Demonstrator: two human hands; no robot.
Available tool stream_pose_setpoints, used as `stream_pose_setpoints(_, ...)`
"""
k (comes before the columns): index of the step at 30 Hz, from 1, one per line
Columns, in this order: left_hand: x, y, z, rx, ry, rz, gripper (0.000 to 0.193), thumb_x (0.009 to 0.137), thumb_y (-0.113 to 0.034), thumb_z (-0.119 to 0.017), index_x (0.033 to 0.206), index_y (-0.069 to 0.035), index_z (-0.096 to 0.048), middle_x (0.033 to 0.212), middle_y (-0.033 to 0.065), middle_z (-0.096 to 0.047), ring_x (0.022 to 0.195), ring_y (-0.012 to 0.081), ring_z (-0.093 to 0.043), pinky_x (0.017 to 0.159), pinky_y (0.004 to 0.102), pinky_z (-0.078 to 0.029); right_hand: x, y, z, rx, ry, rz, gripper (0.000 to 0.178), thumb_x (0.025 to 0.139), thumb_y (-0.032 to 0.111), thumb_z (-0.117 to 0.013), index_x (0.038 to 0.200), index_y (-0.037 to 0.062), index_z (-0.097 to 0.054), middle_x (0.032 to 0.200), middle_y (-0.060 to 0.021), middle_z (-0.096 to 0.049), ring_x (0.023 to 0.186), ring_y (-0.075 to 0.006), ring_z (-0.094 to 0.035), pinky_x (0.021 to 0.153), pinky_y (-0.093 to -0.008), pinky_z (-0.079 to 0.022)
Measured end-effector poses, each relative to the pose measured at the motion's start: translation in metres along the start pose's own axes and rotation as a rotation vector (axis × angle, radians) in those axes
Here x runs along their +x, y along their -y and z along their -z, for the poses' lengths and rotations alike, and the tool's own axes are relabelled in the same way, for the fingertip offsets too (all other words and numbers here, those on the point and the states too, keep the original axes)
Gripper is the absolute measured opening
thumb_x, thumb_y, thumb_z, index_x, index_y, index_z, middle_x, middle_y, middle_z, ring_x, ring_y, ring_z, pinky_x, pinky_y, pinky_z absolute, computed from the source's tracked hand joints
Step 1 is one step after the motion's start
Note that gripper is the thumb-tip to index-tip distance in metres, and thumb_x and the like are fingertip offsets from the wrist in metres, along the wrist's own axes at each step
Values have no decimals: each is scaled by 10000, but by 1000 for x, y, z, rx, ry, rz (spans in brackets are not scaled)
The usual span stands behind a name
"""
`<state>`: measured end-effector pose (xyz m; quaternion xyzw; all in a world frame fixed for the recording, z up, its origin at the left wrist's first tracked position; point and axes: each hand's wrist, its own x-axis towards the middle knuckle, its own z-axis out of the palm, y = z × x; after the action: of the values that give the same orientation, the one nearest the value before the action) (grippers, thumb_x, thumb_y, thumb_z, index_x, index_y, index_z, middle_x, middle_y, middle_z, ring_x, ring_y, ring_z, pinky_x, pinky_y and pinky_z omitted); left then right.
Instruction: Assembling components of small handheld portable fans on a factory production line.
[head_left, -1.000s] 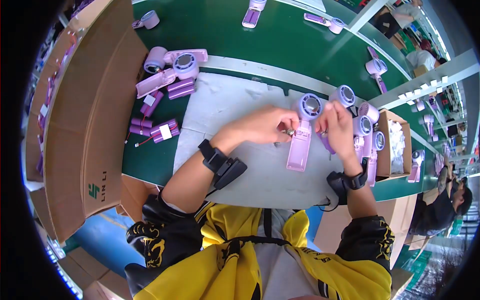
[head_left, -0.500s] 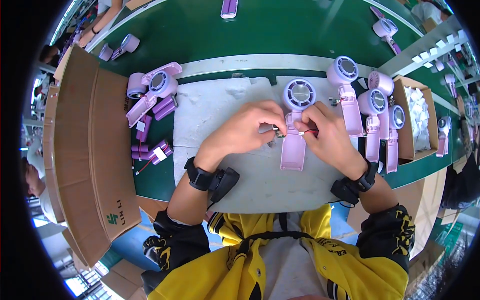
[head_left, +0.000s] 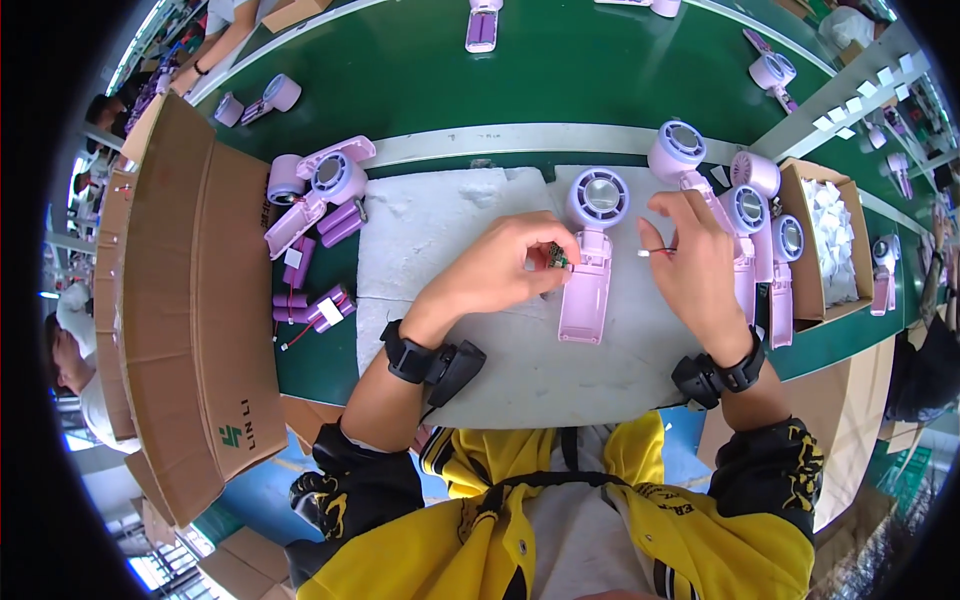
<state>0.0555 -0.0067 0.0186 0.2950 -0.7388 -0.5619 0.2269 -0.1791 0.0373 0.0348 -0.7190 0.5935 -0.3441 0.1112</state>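
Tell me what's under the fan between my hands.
Pale sheeting shows around the fan, on both sides of its handle. Whatever lies directly beneath the fan is covered, as is the part behind your left hand.

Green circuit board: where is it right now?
In the head view, the green circuit board is in the left hand's grip, just left of the pink fan handle.

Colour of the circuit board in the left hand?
The circuit board is green, best seen in the head view.
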Motion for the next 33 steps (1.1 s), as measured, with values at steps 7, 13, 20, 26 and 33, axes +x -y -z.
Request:
stream_pose_setpoints(7, 3, 2, 0, -204, -1, 105, 172, 831, 79, -671, 972, -14, -635, 942, 14, -627, 882, 94, -599, 778, 253, -512, -2, 0, 3, -153, 34, -26, 213, 797, 58, -745, 978, 24, -638, 898, -114, -623, 639, -248, -612, 538, -327, -483)
stream_pose_setpoints(13, 6, 4, 1, -325, 36, 174, 165, 815, 11, -717, 960, -10, -642, 892, 28, -648, 771, 90, -618, 690, 245, -510, -4, 9, -6, 180, 231, 231, 187, 763, 49, -757, 924, 17, -666, 897, -111, -626, 688, -274, -640, 582, -340, -522)
stream_pose_setpoints(20, 12, 14, -1, -403, 37, 174, 182, 813, -32, -745, 965, -4, -647, 854, 19, -651, 750, 81, -614, 651, 233, -505, -10, 9, -21, 137, 207, 331, 185, 735, 23, -760, 899, 22, -674, 872, -103, -625, 696, -267, -648, 604, -340, -536)
stream_pose_setpoints(26, 17, 22, -15, -263, 39, -10, 238, 771, -27, -761, 980, -10, -648, 831, 8, -650, 757, 64, -606, 661, 225, -502, -15, 6, -13, 147, 208, 318, 182, 727, -31, -727, 893, 2, -658, 867, -120, -616, 688, -293, -635, 602, -347, -516)
stream_pose_setpoints(33, 29, 22, -26, -186, -56, -70, 247, 698, -44, -777, 918, -11, -669, 768, 26, -646, 709, 93, -615, 634, 253, -496, -17, 1, -9, 129, 216, 277, 175, 723, -41, -717, 878, -5, -645, 852, -117, -609, 670, -292, -634, 595, -348, -514)
